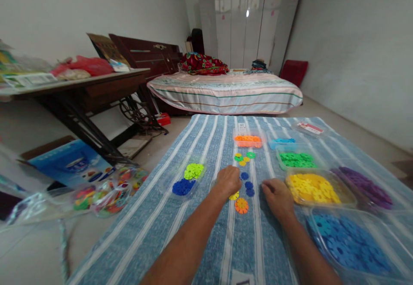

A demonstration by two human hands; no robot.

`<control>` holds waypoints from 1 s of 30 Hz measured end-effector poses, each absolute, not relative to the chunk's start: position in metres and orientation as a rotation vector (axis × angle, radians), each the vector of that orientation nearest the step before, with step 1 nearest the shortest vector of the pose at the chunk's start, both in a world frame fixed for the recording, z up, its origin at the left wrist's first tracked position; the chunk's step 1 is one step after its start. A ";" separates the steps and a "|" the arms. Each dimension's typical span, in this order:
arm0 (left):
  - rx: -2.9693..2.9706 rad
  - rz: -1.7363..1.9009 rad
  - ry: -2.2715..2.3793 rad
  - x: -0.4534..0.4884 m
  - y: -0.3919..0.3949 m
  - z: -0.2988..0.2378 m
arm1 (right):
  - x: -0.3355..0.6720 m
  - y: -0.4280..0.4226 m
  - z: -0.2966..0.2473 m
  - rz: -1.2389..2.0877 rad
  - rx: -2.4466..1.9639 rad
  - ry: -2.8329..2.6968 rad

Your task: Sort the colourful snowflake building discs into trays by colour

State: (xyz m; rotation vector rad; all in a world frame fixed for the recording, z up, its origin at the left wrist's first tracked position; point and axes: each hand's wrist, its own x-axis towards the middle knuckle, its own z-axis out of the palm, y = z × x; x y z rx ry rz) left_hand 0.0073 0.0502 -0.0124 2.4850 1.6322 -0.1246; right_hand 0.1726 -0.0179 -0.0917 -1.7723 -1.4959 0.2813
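My left hand [229,178] is closed, knuckles up, over the middle of the striped cloth; whatever its fingers pinch is hidden. Beside it lie dark blue snowflake discs [249,185], and a yellow snowflake disc [234,196] shows partly under it. An orange snowflake disc [241,206] is just nearer to me. Farther off is a loose cluster of green and yellow discs [244,160]. My right hand [276,194] rests with curled fingers between the dark blue discs and the tub of yellow discs [312,188]; I cannot make out anything in it.
Clear tubs stand on the right with blue discs [351,242], purple discs [368,187] and green discs [297,159]. An orange-disc tub [248,141] is at the back. Left is a tub [200,181] of lime and dark blue discs. A bed [222,91] stands beyond the table.
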 end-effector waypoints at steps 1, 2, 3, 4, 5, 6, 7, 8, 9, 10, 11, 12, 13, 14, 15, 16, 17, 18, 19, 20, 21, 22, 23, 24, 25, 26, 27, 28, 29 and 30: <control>2.475 -0.123 1.637 0.008 0.051 -0.013 | 0.172 -0.018 -0.091 0.280 -1.777 -1.495; 2.460 -0.118 1.641 0.009 0.051 -0.014 | 0.172 -0.018 -0.091 0.279 -1.780 -1.492; 2.440 -0.113 1.643 0.009 0.051 -0.014 | 0.172 -0.018 -0.091 0.278 -1.781 -1.487; 2.423 -0.103 1.639 0.009 0.050 -0.014 | 0.172 -0.019 -0.090 0.276 -1.781 -1.482; 2.409 -0.086 1.633 0.009 0.048 -0.013 | 0.171 -0.019 -0.090 0.276 -1.781 -1.478; 2.398 -0.065 1.624 0.007 0.047 -0.011 | 0.171 -0.019 -0.090 0.277 -1.780 -1.475; 2.392 -0.042 1.618 0.004 0.045 -0.008 | 0.171 -0.020 -0.090 0.279 -1.778 -1.474; 2.391 -0.015 1.609 -0.001 0.044 -0.004 | 0.171 -0.020 -0.090 0.282 -1.776 -1.475; 2.398 0.014 1.596 -0.008 0.043 0.002 | 0.171 -0.021 -0.090 0.285 -1.774 -1.477; 2.406 0.033 1.586 -0.017 0.042 0.010 | 0.172 -0.021 -0.090 0.287 -1.775 -1.479; 2.422 0.055 1.570 -0.028 0.042 0.018 | 0.172 -0.021 -0.090 0.287 -1.777 -1.480; 2.443 0.068 1.556 -0.041 0.043 0.027 | 0.172 -0.021 -0.090 0.288 -1.779 -1.481; 2.452 0.048 1.565 -0.056 0.044 0.037 | 0.172 -0.021 -0.090 0.287 -1.781 -1.483; 2.461 0.027 1.594 -0.071 0.046 0.046 | 0.172 -0.021 -0.090 0.286 -1.781 -1.484; 2.462 -0.010 1.643 -0.086 0.049 0.053 | 0.172 -0.021 -0.090 0.282 -1.781 -1.483; 2.464 -0.055 1.694 -0.100 0.051 0.060 | 0.172 -0.021 -0.090 0.279 -1.781 -1.480; 2.447 -0.103 1.756 -0.113 0.054 0.064 | 0.172 -0.021 -0.090 0.276 -1.782 -1.478; 2.423 -0.169 1.809 -0.125 0.056 0.067 | 0.172 -0.021 -0.091 0.272 -1.786 -1.476; 2.399 -0.231 1.851 -0.134 0.057 0.068 | 0.172 -0.021 -0.091 0.268 -1.791 -1.475; 2.372 -0.289 1.883 -0.141 0.057 0.068 | 0.172 -0.021 -0.091 0.266 -1.794 -1.475; 2.346 -0.344 1.904 -0.145 0.057 0.067 | 0.172 -0.021 -0.091 0.266 -1.794 -1.477; 2.327 -0.391 1.916 -0.148 0.057 0.066 | 0.172 -0.021 -0.091 0.266 -1.791 -1.477; 2.314 -0.434 1.924 -0.149 0.056 0.065 | 0.172 -0.021 -0.092 0.268 -1.787 -1.476; 2.306 -0.475 1.930 -0.149 0.055 0.063 | 0.172 -0.021 -0.092 0.270 -1.781 -1.474; 2.305 -0.512 1.930 -0.148 0.054 0.062 | 0.172 -0.021 -0.092 0.272 -1.778 -1.473; 2.308 -0.547 1.926 -0.147 0.053 0.061 | 0.172 -0.021 -0.092 0.273 -1.777 -1.471; 2.317 -0.573 1.919 -0.146 0.053 0.059 | 0.173 -0.022 -0.092 0.274 -1.778 -1.470; 2.325 -0.595 1.912 -0.145 0.053 0.058 | 0.173 -0.022 -0.092 0.275 -1.779 -1.468; 2.332 -0.611 1.909 -0.145 0.054 0.057 | 0.173 -0.022 -0.092 0.277 -1.779 -1.467; 2.341 -0.619 1.912 -0.144 0.055 0.056 | 0.173 -0.022 -0.091 0.277 -1.779 -1.466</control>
